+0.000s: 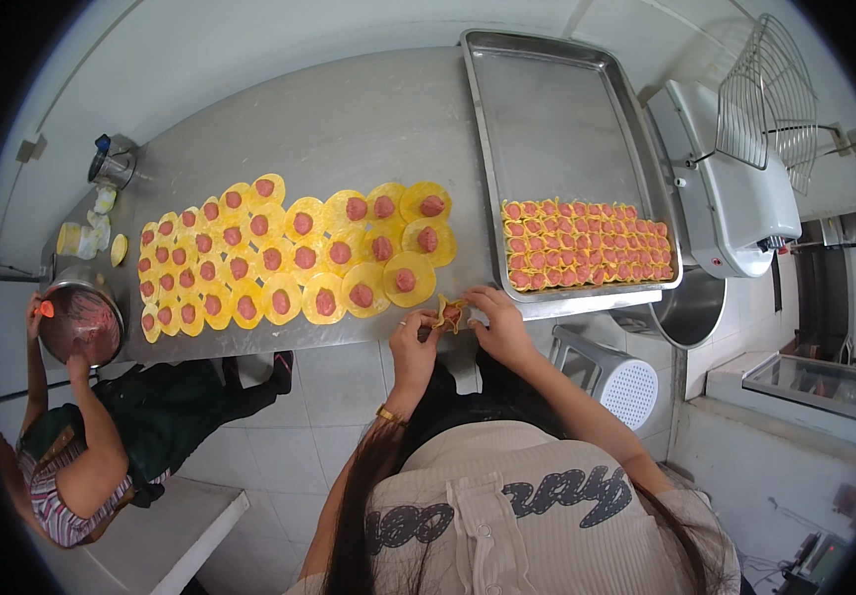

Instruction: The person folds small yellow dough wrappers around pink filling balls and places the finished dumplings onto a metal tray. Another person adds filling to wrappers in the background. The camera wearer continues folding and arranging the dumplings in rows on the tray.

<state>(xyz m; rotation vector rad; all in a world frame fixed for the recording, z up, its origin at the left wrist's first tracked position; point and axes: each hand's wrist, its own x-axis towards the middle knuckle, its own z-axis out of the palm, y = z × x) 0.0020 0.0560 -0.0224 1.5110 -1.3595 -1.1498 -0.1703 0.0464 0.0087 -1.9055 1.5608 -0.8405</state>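
At the table's front edge my left hand (414, 340) and my right hand (500, 325) hold one dumpling (449, 315) between them. Its yellow wrapper is gathered up around pink filling, and the fingers of both hands pinch its rim. Just beyond my hands, flat round yellow wrappers (409, 280) overlap in rows, each with a lump of pink filling. To my right, a metal tray (567, 129) bears a tight block of shaped dumplings (587, 243) in its near part, yellow with pink tops.
A co-worker (101, 446) at the left reaches into a metal bowl (81, 322) of pink filling. More wrappers (81, 240) are stacked near a metal jug (114, 162). Right of the tray stand a white mixer (735, 188) and its bowl (691, 302). A grey stool (621, 382) is below.
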